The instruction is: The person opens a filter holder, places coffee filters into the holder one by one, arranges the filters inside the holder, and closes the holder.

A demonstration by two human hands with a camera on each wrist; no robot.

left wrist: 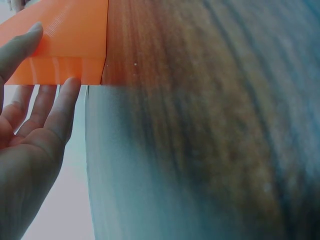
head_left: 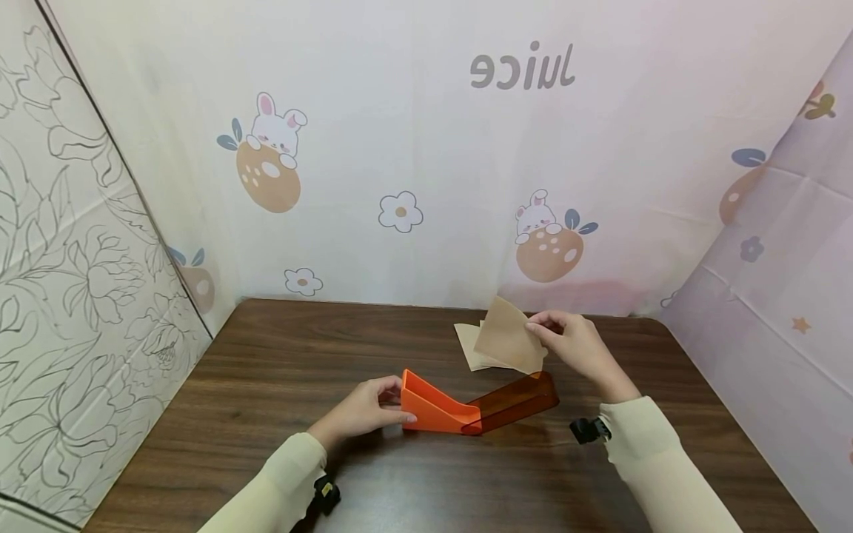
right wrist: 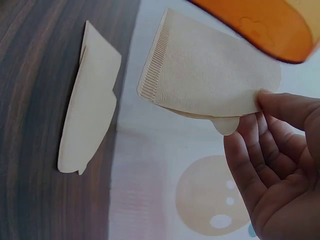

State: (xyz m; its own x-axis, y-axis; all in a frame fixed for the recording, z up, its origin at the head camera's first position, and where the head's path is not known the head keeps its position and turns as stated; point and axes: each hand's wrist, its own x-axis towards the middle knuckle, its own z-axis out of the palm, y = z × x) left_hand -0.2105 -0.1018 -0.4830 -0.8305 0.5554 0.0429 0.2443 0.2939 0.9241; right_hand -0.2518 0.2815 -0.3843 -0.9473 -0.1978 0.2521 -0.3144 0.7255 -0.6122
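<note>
My right hand (head_left: 578,346) pinches a tan paper coffee filter (head_left: 508,337) by its edge, raised over a small pile of coffee filters (head_left: 467,345) at the back of the table. In the right wrist view, the held filter (right wrist: 210,70) shows a crimped seam along one side, with thumb and fingertips at its lower corner. An orange filter holder (head_left: 429,411) stands on the table, its translucent amber lid (head_left: 513,403) swung out to the right. Around the holder's left end, my left hand (head_left: 360,409) grips with the thumb in front and fingers behind.
The dark wood table (head_left: 280,370) ends at a printed curtain (head_left: 346,148) along the back. Another curtain (head_left: 786,296) hangs on the right, and a flower-patterned panel (head_left: 87,259) borders the left. The open lid lies between the holder and the right forearm.
</note>
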